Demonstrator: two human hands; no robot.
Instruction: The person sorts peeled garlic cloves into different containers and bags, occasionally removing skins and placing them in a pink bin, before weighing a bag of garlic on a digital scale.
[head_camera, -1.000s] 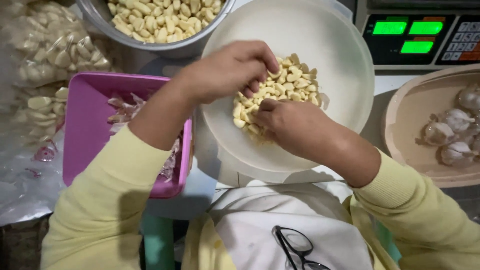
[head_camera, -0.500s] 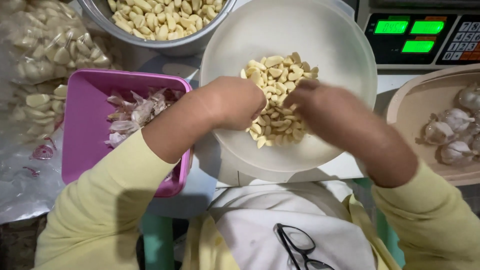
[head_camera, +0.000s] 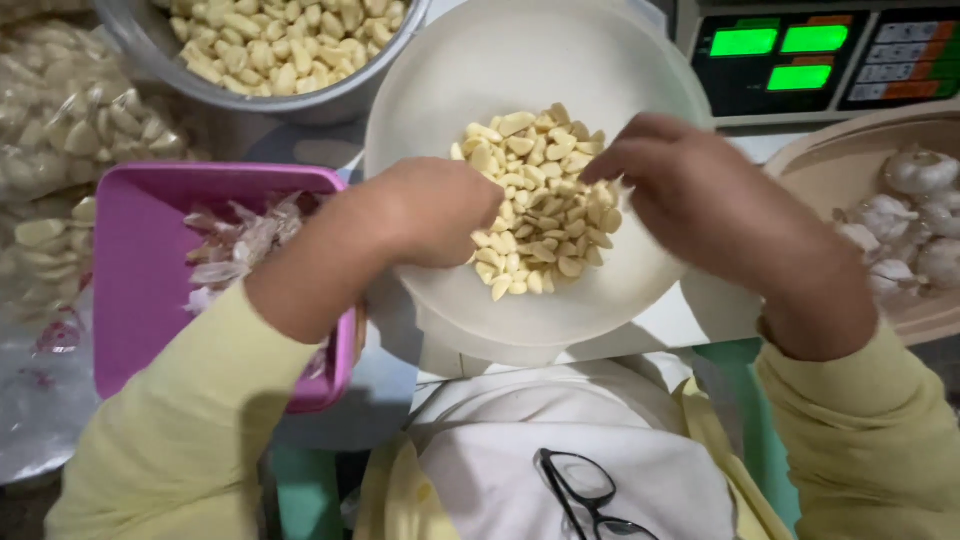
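Note:
A white bowl (head_camera: 520, 60) in front of me holds a heap of peeled garlic cloves (head_camera: 540, 215). My left hand (head_camera: 430, 215) lies curled at the heap's left edge, back toward the camera, so its fingers and anything in them are hidden. My right hand (head_camera: 690, 190) reaches in from the right, with its bunched fingertips touching the cloves at the heap's upper right. Whether it pinches a clove is unclear. Both arms wear pale yellow sleeves.
To the left, a purple tray (head_camera: 140, 280) holds garlic skins (head_camera: 235, 250). A metal bowl (head_camera: 330, 100) of peeled cloves sits at the top. A scale with green displays (head_camera: 800, 55) stands top right, above a beige bowl (head_camera: 850, 160) of whole garlic bulbs (head_camera: 915, 215). Bags of cloves (head_camera: 70, 130) lie far left.
Both hands have drawn apart. The left moved down to the heap's left edge, and the right shifted from the heap's lower part to its upper right, uncovering the cloves.

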